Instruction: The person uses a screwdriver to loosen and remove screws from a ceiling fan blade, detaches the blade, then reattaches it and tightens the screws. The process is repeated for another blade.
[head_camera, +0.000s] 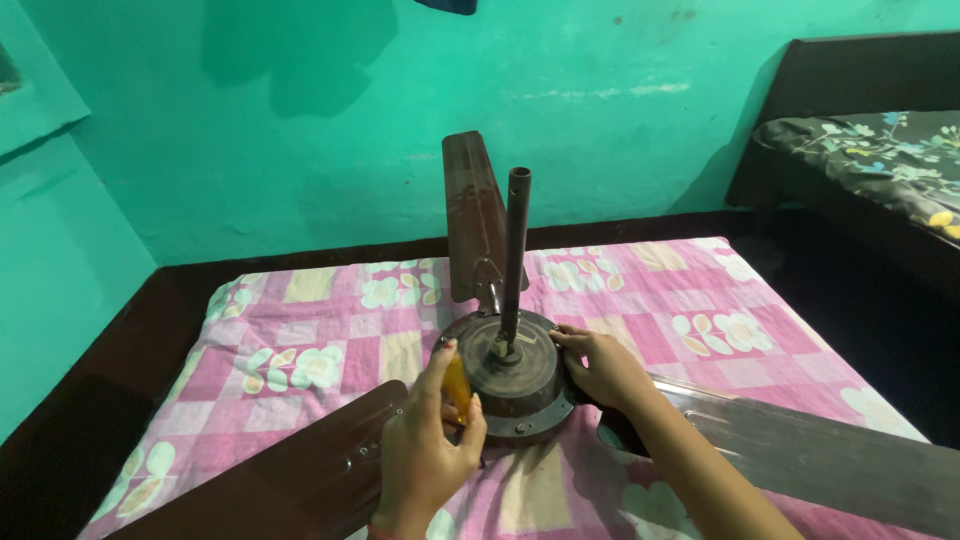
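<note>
A brown ceiling fan lies on a pink checked floral cloth (330, 350). Its round motor housing (515, 385) faces up, with the down rod (515, 250) standing upright from the middle. One blade (470, 215) points away toward the wall, one blade (290, 470) runs to the lower left, and another blade (810, 455) runs to the lower right. My left hand (425, 445) grips a yellow-handled tool (456, 385) held against the housing's left edge. My right hand (605, 365) rests on the housing's right rim, fingers pressed to it.
A green wall (300, 130) rises behind the cloth. A dark wooden bed (860, 80) with a dark floral cover (880, 150) stands at the right. Dark floor (870, 330) borders the cloth on the right.
</note>
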